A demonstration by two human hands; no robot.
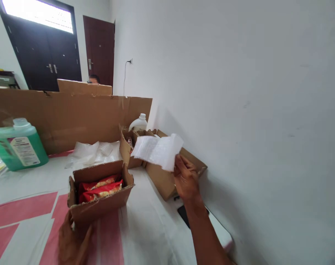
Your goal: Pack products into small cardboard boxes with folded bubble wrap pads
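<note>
My right hand (186,179) holds up a white printed paper slip (157,149) above the table, close to the wall. My left hand (72,243) grips the near side of a small open cardboard box (101,206) that contains red snack packets (100,188). The box stands on a white and pink table cover (145,228). Behind the slip lie two more open cardboard boxes (161,176), partly hidden by it.
A green liquid jug (17,145) stands at the left. A white bottle (139,122) and crumpled plastic bags (92,152) sit before a tall cardboard screen (68,114). A dark phone (185,215) lies near the table's right edge. A person sits behind the cardboard.
</note>
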